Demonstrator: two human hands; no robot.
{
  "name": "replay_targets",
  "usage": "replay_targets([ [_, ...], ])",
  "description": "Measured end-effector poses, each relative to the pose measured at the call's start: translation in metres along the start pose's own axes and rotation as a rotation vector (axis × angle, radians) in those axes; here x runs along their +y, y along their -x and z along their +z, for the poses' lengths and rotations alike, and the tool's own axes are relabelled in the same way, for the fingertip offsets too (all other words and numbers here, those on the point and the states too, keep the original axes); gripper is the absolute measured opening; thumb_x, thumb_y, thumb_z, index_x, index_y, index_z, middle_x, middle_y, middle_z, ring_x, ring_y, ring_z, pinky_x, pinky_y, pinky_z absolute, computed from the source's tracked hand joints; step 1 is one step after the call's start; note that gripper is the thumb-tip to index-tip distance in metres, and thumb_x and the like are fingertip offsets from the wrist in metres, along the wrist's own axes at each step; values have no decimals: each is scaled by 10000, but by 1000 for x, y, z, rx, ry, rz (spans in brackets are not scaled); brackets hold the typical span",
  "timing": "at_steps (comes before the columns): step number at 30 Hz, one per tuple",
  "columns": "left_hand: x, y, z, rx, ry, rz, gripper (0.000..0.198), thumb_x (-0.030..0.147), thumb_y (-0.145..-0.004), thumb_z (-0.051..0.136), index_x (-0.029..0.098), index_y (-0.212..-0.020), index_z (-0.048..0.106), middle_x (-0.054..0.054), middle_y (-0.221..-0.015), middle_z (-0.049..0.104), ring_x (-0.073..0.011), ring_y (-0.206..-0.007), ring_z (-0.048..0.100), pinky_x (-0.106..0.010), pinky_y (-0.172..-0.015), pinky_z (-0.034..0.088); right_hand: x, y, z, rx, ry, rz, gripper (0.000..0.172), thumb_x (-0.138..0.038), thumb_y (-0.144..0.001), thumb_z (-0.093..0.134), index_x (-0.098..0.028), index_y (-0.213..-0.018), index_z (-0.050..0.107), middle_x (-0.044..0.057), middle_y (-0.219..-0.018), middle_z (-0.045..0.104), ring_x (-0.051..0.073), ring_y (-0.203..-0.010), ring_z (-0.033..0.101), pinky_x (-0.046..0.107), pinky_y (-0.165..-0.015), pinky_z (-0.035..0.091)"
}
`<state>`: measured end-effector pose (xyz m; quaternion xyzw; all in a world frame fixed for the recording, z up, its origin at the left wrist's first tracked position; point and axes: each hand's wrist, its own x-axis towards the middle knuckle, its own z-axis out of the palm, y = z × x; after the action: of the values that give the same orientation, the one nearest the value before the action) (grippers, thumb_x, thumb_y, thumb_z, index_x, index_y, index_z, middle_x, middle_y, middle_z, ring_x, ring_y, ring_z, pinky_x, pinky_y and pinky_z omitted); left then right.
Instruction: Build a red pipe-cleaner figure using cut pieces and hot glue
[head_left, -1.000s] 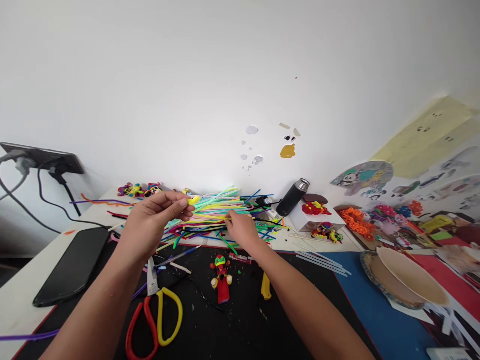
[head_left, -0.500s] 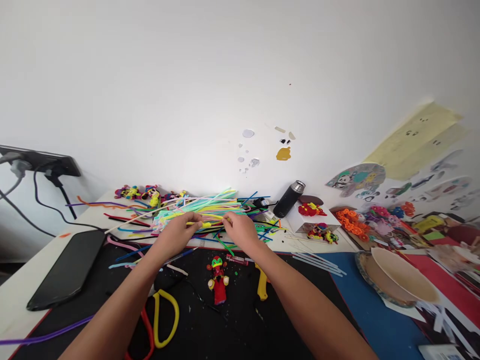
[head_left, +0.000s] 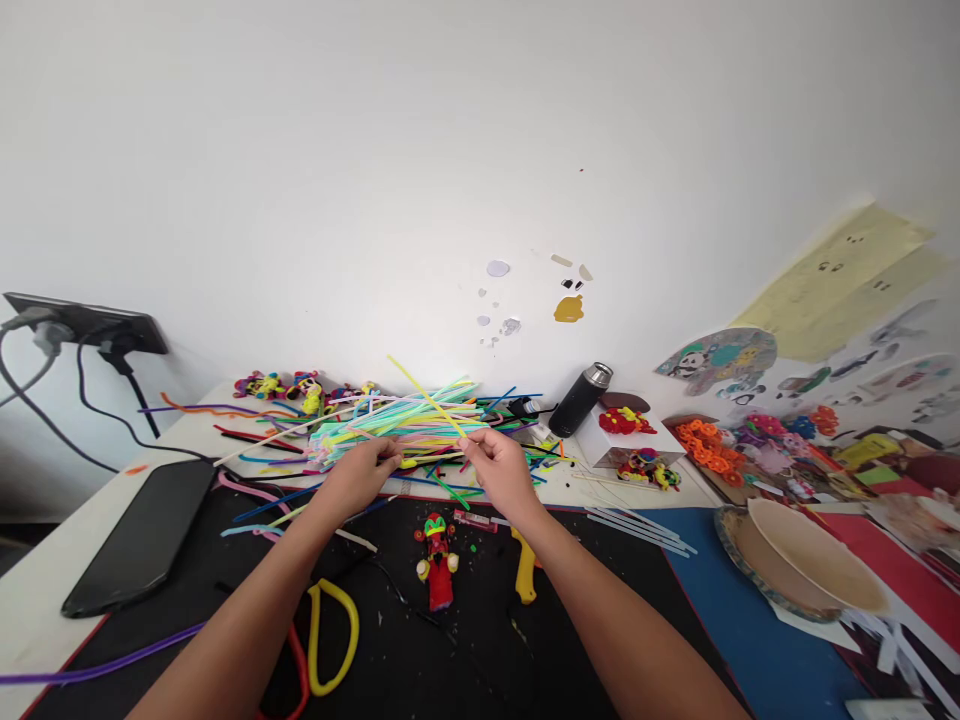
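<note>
My right hand [head_left: 495,465] pinches the lower end of a yellow pipe cleaner [head_left: 426,393], which slants up and left in front of the wall. My left hand [head_left: 366,470] is closed, thumb against fingers, at the near side of a heap of pastel pipe cleaners [head_left: 420,418]; whatever it may hold is hidden. A short yellow piece [head_left: 409,463] lies by its fingertips. Between my forearms a small red figure with a green head [head_left: 438,565] lies on the black mat [head_left: 480,660].
Yellow-handled tool [head_left: 526,565] and yellow loop [head_left: 332,638] lie on the mat. A phone [head_left: 142,540] is at left. A black flask [head_left: 579,400] leans by a white box [head_left: 628,445]. Translucent sticks [head_left: 641,530] and a bowl [head_left: 814,560] are at right.
The yellow pipe cleaner, earlier stretched level between both hands, now points up and left from my right hand. My right hand has shifted slightly right, and the hands are farther apart.
</note>
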<state>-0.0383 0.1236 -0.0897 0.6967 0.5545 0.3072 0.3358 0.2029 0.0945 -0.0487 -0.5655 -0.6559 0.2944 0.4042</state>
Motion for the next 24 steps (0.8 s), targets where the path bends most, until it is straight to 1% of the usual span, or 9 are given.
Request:
replay_targets([
  [2, 1, 0, 0, 3, 0, -5, 249, 517, -810, 582, 284, -771, 662, -123, -1158, 831, -375, -1335, 662, -455, -1031, 538, -2, 8, -7, 3, -127, 40, 459, -646, -966, 531, -212, -908, 666, -97, -495, 395, 123, -402, 325, 264, -438, 301],
  [4, 4, 0, -2, 17, -2, -11, 269, 524, -808, 575, 277, -800, 680, -127, -1194, 823, -375, -1277, 694, -459, -1027, 540, -6, 16, -15, 10, -459, 143, 442, -649, -864, 712, -209, -884, 672, -116, -466, 371, 96, -389, 267, 248, -413, 239],
  [7, 12, 1, -9, 59, -15, -21, 307, 546, -814, 570, 269, -850, 694, -125, -1145, 831, -369, -1127, 745, -457, -970, 556, -12, 30, -23, -1, -674, 220, 460, -637, -786, 814, -193, -846, 706, -128, -436, 350, 66, -372, 227, 228, -396, 177],
  [10, 24, 5, -19, 107, -46, -37, 325, 566, -807, 592, 261, -859, 689, -125, -1047, 830, -380, -1028, 746, -472, -934, 550, -15, 45, -27, -31, -712, 255, 466, -633, -774, 840, -187, -816, 711, -127, -420, 360, 54, -368, 228, 212, -389, 175],
  [13, 47, 16, -26, 111, -17, -32, 406, 626, -839, 593, 245, -916, 708, -128, -1062, 819, -375, -1005, 743, -488, -948, 546, -17, 60, -27, -68, -733, 305, 486, -647, -754, 858, -187, -815, 713, -128, -407, 358, 54, -369, 226, 206, -383, 170],
  [15, 68, 26, -26, -26, 263, 55, 402, 637, -859, 657, 243, -913, 720, -114, -1214, 802, -346, -1154, 720, -451, -1048, 519, -18, 71, -26, -92, -753, 335, 498, -654, -751, 864, -181, -816, 719, -129, -404, 351, 51, -371, 217, 206, -386, 163],
  [17, 88, 36, -24, -158, 505, 93, 366, 612, -854, 728, 249, -898, 735, -103, -1258, 793, -331, -1228, 698, -429, -1077, 514, -21, 82, -27, -132, -771, 361, 497, -652, -762, 864, -180, -805, 716, -128, -405, 355, 47, -368, 205, 207, -384, 161],
  [20, 109, 48, -17, -180, 636, 97, 347, 584, -791, 817, 246, -856, 767, -102, -1155, 810, -330, -1162, 714, -435, -1036, 547, -25, 98, -28, -180, -791, 396, 493, -645, -769, 870, -178, -808, 716, -130, -410, 360, 45, -370, 198, 208, -384, 163],
  [24, 117, 55, -11, -191, 692, 99, 350, 578, -769, 846, 238, -837, 797, -118, -1082, 817, -352, -1111, 723, -471, -984, 578, -27, 117, -29, -210, -797, 442, 473, -626, -778, 870, -180, -794, 713, -134, -400, 349, 49, -374, 185, 206, -390, 167],
])
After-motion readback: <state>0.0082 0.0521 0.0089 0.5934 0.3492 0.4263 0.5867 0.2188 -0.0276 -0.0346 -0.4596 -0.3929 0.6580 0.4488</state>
